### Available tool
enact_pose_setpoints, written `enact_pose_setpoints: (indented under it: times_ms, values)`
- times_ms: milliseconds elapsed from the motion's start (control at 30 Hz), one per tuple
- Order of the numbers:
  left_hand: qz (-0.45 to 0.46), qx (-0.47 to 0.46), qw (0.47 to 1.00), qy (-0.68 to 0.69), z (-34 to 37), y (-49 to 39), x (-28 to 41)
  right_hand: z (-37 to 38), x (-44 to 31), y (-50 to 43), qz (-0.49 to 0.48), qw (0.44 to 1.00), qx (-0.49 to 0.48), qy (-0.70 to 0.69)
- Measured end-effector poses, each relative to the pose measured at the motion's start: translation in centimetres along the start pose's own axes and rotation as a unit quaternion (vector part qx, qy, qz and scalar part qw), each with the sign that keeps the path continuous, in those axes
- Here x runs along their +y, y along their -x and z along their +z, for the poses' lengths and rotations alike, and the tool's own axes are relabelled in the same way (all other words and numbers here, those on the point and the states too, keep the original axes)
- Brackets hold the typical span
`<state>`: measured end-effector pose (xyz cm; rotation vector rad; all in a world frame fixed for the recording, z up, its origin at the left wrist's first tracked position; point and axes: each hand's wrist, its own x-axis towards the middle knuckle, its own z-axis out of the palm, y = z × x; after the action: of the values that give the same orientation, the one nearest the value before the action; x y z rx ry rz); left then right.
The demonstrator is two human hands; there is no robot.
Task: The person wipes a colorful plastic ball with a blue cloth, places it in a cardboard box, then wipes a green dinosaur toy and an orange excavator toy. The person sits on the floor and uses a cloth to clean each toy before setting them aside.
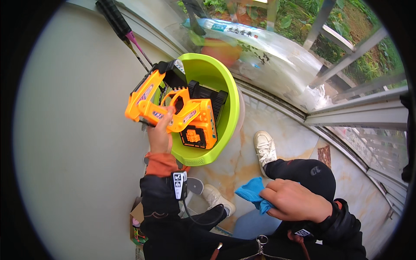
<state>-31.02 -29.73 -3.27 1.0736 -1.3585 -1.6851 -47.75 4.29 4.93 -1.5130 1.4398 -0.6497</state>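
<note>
My left hand grips the boom of an orange and black toy excavator, fingers wrapped round it and partly hidden behind. The toy's cab and black tracks are over the mouth of a lime-green plastic bucket; whether they rest on anything inside, I cannot tell. Its black scoop reaches past the bucket's rim at the upper left. My right hand is closed on a crumpled blue cloth, held above my bent knee, away from the bucket.
Two badminton rackets lean between the bucket and the pale wall. Behind a sliding glass door lies a printed plastic sack. An open cardboard box with small items sits at lower left. My shoes stand on the marble-patterned floor.
</note>
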Motion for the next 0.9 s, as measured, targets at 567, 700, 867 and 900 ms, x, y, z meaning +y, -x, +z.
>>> enact_pose_setpoints:
  times_ms: [567, 700, 867, 900]
  values:
    - [0.230, 0.058, 0.958, 0.159, -6.7, 20.5, 21.6, 5.6, -0.5, 1.7, -0.020, 0.999, -0.027, 0.031]
    - [0.201, 0.086, 0.951, 0.218, -8.2, 26.4, 20.5, 7.0, -0.5, 0.7, -0.027, 0.999, 0.002, 0.037]
    - [0.174, 0.139, 0.949, 0.222, -10.3, 34.2, 14.9, 8.6, -1.5, -0.2, -0.037, 0.995, -0.034, 0.090]
    - [0.171, 0.127, 0.951, 0.226, -10.8, 35.5, 13.5, 8.9, -1.7, -0.3, -0.040, 0.995, -0.035, 0.089]
